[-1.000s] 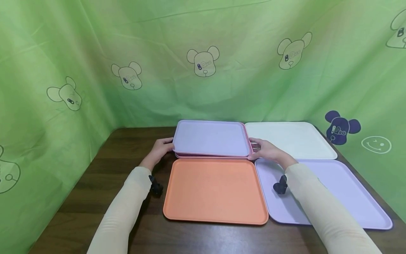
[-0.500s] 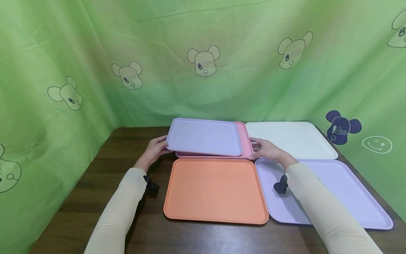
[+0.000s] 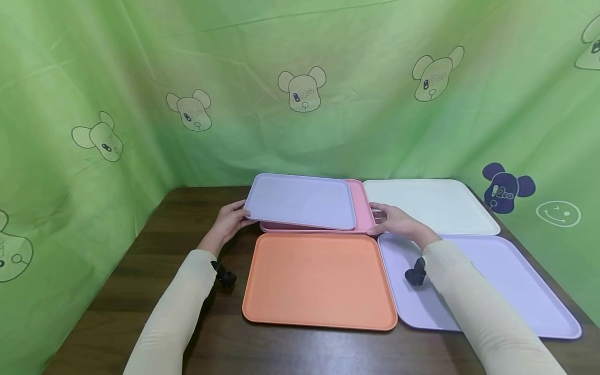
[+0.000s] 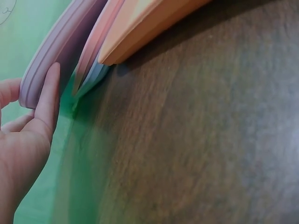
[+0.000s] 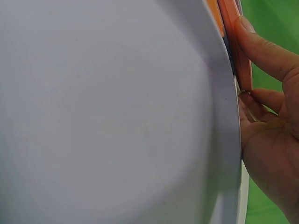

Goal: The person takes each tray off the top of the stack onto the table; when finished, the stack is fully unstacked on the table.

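Note:
In the head view my left hand (image 3: pixel 228 224) pinches the left edge of a small lavender tray (image 3: pixel 302 200). That tray is tilted, its left end raised above a pink tray (image 3: pixel 362 208). The left wrist view shows fingers beneath the lavender rim (image 4: pixel 35 86), apart from the pink edge (image 4: pixel 93 49). My right hand (image 3: pixel 396 224) holds the right edge of the pink tray, its thumb at the near corner; in the right wrist view the fingertips are partly hidden behind that edge (image 5: pixel 239 56). Most of the pink tray is covered by the lavender one.
An orange tray (image 3: pixel 320 281) lies just in front of the pink one. To the right are a white tray (image 3: pixel 431 205) and a large lavender tray (image 3: pixel 497 281) under my right forearm. A green curtain (image 3: pixel 300 140) hangs behind the wooden table (image 3: pixel 154 250).
My left hand has drawn the small lavender tray leftward and raised its left end, uncovering the pink tray's right strip. The right hand has stayed put.

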### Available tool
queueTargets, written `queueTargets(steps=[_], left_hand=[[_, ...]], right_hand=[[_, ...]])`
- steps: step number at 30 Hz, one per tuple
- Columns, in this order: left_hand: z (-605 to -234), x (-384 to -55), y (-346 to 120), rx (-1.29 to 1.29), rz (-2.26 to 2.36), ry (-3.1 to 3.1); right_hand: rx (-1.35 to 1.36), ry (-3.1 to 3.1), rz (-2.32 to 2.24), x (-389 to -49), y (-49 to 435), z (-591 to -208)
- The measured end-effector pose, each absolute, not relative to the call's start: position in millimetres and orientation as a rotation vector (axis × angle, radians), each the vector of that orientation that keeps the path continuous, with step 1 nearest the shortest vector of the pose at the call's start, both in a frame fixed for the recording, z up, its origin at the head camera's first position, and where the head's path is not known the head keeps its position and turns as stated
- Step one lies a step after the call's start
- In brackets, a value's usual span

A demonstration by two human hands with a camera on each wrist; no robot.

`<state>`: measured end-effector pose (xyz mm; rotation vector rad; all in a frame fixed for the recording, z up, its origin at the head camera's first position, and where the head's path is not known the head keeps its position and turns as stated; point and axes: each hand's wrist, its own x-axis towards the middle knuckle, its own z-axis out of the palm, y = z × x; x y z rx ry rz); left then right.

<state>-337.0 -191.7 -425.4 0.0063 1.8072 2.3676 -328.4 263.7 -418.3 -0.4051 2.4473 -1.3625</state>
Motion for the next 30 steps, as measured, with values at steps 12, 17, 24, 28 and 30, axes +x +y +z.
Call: queueTargets(steps=[12, 17, 24, 28, 30], left_hand=[[-425.0, -332.8, -192.1, -0.01, 2.431, 1.694], [-423.5, -330.7, -188.6, -0.087, 2.469, 1.669], [-420.2, -327.2, -183.2, -0.155, 2.549, 1.682], [-418.7, -324.7, -182.9, -0.189, 2.575, 1.705], [-418.5, -323.5, -183.8, -0.209, 2.587, 1.713]], right_hand=[[-0.414, 2.45, -1.356, -330.0, 266.1, -420.7], [-0.422, 2.456, -1.355, -329.6, 265.4, -419.9], [-0.406, 2.466, -1.346, -329.2, 264.7, -418.9], [-0.402, 2.467, -1.341, -329.6, 264.7, -419.8], [-0.405, 2.469, -1.337, -330.4, 265.1, -421.0]])
